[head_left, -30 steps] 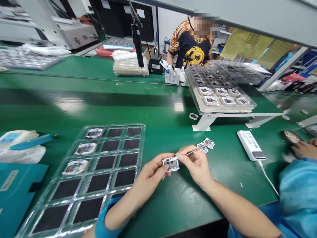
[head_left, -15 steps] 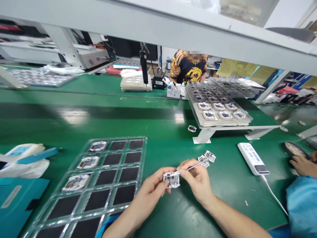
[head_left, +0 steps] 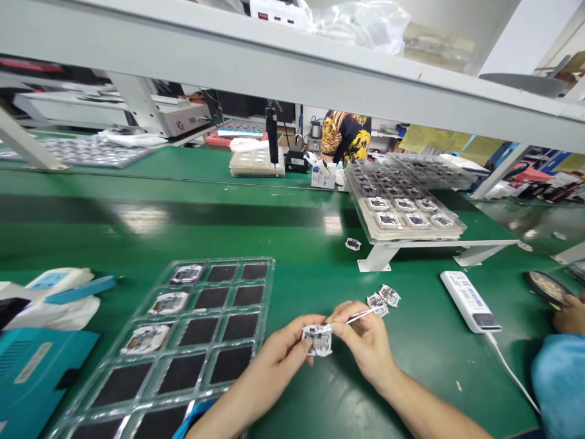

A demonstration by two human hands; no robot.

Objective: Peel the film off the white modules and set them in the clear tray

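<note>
My left hand (head_left: pixel 286 346) pinches a small white circuit module (head_left: pixel 317 339) above the green table. My right hand (head_left: pixel 364 339) grips metal tweezers (head_left: pixel 362 315) whose tip touches the top of that module. Two more modules (head_left: pixel 384 299) lie on the table just beyond my right hand. A clear compartment tray (head_left: pixel 192 341) sits to the left of my hands, with three modules in its left column and the other cells showing black.
A raised stand carries a stacked tray of modules (head_left: pixel 402 210) at the back right. A white power bank (head_left: pixel 470 301) with a cable lies at the right. Another person's hand (head_left: pixel 569 314) rests at the far right edge. A teal box (head_left: pixel 31 369) sits at the left.
The view has tilted upward, so my hands sit lower in the picture. Both hands keep the same hold on the module and tweezers.
</note>
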